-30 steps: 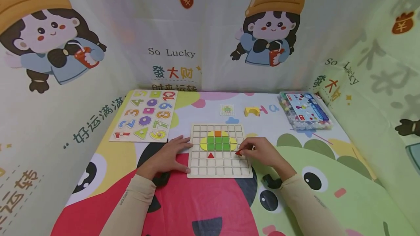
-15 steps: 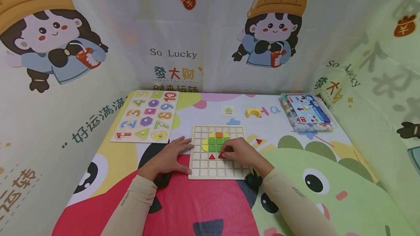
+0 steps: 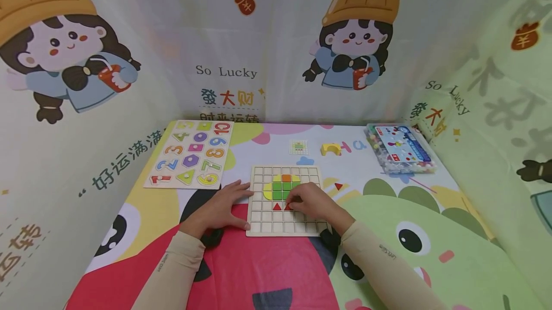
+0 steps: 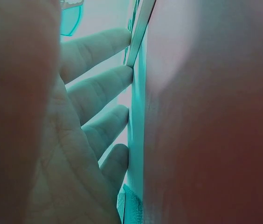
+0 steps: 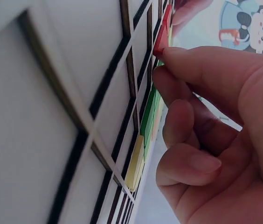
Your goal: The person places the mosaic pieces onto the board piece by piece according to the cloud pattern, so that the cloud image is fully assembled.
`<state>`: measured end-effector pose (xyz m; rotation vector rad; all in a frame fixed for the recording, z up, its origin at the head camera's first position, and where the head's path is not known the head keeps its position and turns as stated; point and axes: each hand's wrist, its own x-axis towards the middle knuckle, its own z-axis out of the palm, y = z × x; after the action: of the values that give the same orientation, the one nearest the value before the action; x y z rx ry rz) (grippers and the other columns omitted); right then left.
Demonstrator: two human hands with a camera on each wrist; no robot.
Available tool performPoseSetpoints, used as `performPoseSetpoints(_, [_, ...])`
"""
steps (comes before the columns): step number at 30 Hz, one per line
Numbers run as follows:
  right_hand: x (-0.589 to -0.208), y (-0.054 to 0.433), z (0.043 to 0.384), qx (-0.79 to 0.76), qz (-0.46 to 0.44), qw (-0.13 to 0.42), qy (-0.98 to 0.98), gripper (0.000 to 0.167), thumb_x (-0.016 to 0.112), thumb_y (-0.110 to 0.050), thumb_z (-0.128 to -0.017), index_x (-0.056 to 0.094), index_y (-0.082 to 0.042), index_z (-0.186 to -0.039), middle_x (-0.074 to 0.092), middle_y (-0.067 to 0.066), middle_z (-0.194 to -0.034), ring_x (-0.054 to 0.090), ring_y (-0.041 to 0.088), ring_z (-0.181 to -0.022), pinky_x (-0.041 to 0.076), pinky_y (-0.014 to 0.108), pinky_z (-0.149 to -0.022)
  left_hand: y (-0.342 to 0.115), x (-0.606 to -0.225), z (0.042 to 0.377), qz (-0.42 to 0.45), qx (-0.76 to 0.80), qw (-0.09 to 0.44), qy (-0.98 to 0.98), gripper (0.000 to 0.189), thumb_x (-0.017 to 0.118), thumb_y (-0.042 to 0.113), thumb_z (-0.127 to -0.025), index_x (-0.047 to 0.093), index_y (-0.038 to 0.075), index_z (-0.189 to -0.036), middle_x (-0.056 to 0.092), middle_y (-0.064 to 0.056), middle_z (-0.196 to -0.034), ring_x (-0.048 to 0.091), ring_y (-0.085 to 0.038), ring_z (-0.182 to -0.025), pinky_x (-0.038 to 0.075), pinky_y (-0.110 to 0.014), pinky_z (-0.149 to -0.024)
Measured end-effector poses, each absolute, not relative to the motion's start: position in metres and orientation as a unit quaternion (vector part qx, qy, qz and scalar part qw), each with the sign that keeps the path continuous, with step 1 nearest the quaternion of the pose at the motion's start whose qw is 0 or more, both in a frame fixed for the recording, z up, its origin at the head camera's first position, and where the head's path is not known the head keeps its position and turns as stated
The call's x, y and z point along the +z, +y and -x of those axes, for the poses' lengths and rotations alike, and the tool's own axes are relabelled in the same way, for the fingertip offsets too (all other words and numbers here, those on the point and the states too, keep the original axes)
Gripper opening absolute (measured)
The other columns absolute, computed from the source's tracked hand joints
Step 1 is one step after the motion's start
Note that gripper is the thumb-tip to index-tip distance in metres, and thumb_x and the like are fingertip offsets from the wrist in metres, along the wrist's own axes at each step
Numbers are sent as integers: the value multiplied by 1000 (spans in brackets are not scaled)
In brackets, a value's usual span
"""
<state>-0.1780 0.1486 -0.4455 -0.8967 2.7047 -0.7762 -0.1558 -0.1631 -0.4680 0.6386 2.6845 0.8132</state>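
A wooden grid board (image 3: 267, 227) lies flat in the middle of the head view. Green squares (image 3: 282, 191), an orange square (image 3: 286, 178) and yellow rounded pieces (image 3: 267, 191) fill some of its cells. Below them sits a red triangle (image 3: 277, 207). My right hand (image 3: 312, 200) pinches a second red triangle (image 5: 160, 43) between thumb and index finger, over the cell just right of the first; whether it is fully seated cannot be told. My left hand (image 3: 221, 210) rests at the board's left edge, fingers spread and touching its side.
Another red triangle (image 3: 339, 186) lies right of the board. Behind are a small pattern card (image 3: 298, 147), a yellow arch block (image 3: 331, 148) and a clear box of beads (image 3: 398, 147). A number puzzle board (image 3: 189, 154) lies at the left.
My right hand has carried the red triangle leftward across the board to beside the first one, uncovering the loose triangle at the right. Lately it has barely moved. My left hand stays put.
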Motion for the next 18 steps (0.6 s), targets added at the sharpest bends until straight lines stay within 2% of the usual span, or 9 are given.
performPoseSetpoints(5, [-443, 147, 176, -238, 317, 79, 915, 6, 80, -10, -94, 84, -14, -92, 77, -5, -88, 65, 10, -87, 58, 30, -80, -163, -469, 155, -220, 280, 130, 925, 100, 96, 46, -71, 52, 23, -157, 38, -3, -171, 22, -35, -163, 47, -62, -116])
performPoseSetpoints(13, [-448, 154, 175, -248, 286, 102, 920, 7, 81, -18, -95, 86, -19, -100, 78, -8, -96, 65, 7, -92, 59, 33, -87, -162, -467, 154, -215, 287, 131, 924, 99, 96, 47, -70, 53, 24, -157, 38, -3, -171, 23, -35, -162, 50, -61, -113])
performPoseSetpoints(18, [-450, 169, 170, -292, 276, 105, 910, 9, 80, -21, -96, 85, -21, -102, 79, -10, -99, 66, 7, -92, 58, 30, -84, -161, -465, 153, -212, 288, 132, 925, 99, 97, 45, -70, 53, 24, -156, 38, -3, -171, 23, -35, -162, 52, -60, -111])
